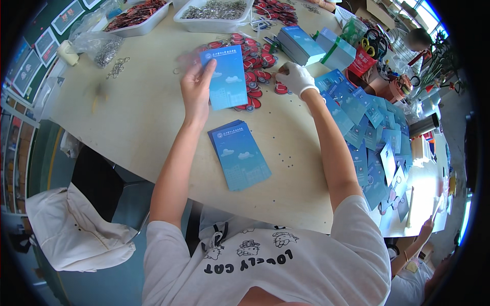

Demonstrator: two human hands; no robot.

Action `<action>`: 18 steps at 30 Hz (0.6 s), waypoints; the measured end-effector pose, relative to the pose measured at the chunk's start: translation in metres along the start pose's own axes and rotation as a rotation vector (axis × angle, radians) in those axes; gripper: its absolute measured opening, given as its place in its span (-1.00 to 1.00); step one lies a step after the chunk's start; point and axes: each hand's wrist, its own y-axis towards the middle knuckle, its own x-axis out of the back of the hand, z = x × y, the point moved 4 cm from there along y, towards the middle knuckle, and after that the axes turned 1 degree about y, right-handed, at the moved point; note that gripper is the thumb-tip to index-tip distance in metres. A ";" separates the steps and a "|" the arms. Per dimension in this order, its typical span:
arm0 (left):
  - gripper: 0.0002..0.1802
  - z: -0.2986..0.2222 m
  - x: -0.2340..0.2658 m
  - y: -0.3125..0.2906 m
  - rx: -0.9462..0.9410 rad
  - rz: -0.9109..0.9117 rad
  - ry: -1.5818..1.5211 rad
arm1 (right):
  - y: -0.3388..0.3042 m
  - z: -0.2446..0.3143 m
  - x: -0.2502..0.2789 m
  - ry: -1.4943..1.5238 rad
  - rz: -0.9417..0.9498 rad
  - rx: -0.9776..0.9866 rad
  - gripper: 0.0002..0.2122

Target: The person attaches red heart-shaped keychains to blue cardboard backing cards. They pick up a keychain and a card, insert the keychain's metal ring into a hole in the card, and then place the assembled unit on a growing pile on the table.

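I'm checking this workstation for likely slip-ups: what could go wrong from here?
The red charms lie heaped and overlapping beside the gloved right hand, so it might drag extras along. The left hand holds a blue card with its thumb on the printed face, which could smudge. The card stack is unevenly squared; a brush might scatter it.

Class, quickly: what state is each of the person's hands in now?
Left hand: closed on a blue card, thumb on its front.
Right hand: white-gloved, fingers curled at a red tag; whether it grips anything cannot be told.
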 end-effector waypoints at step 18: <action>-0.78 0.001 -0.013 -0.006 -0.120 -0.129 0.073 | -0.026 0.062 0.028 1.066 0.218 0.308 -0.88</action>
